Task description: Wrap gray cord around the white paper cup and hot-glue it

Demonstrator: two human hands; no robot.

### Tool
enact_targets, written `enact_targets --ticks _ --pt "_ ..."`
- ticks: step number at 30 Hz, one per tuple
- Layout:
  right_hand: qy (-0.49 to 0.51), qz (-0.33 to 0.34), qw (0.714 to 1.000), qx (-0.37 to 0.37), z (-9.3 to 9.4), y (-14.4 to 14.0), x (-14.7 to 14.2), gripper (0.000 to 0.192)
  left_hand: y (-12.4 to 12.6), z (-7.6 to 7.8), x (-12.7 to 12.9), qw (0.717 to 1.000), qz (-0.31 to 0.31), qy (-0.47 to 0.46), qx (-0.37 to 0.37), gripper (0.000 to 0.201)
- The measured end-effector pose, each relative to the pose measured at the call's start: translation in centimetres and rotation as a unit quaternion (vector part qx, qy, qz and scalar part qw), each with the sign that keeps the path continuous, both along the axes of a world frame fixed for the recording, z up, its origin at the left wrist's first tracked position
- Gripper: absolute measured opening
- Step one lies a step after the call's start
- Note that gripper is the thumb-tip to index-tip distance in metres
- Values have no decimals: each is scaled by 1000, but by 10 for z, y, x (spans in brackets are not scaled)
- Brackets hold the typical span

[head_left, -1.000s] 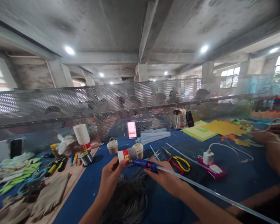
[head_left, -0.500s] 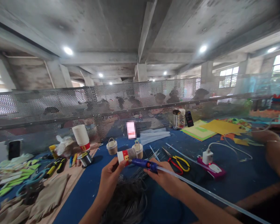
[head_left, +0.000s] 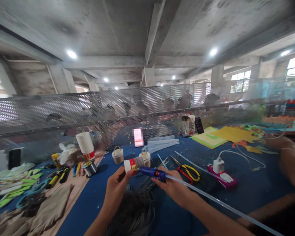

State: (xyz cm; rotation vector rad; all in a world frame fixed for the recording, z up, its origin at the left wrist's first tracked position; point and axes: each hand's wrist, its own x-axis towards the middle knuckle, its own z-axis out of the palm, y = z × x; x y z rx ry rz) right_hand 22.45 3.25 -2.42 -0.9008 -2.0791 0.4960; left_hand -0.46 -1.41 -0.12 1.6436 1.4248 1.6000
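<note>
A white and red paper cup (head_left: 129, 166) lies on its side in my left hand (head_left: 117, 183), its right part wrapped in grey cord. My right hand (head_left: 173, 190) grips a blue glue gun (head_left: 152, 173), and the nozzle is at the cup's surface. A long clear glue stick (head_left: 211, 198) trails from the back of the gun toward the lower right. Just behind the cup stand two small wrapped cups with loop handles, one cup (head_left: 117, 155) to the left and another cup (head_left: 146, 157) partly hidden. Below my hands lies a bundle of grey cord (head_left: 135, 209).
Red and yellow pliers (head_left: 188, 172) lie right of the gun, near a purple power strip (head_left: 222, 177) with a white charger. Stacked paper cups (head_left: 85, 144), a wire spool (head_left: 90, 167) and scissors (head_left: 35, 191) are at left. A perforated metal screen (head_left: 113, 114) borders the table; another person's arm (head_left: 291, 160) is at right.
The cup appears turned slightly in my left hand, with its printed figure lower. The glue gun stays at nearly the same spot.
</note>
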Motion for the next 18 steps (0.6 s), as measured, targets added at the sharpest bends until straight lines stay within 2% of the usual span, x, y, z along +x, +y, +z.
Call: enact_targets --ticks 3,11,18 --pt "23 10 1000 -3 0 0 0 28 0 1 1 1000 -5 -3 5 29" --pt "-4 1 1000 -5 6 -3 2 28 -1 1 2 1000 -9 12 8 30" --pt "8 -7 1000 7 4 0 3 27 -1 -1 0 999 -7 29 14 29"
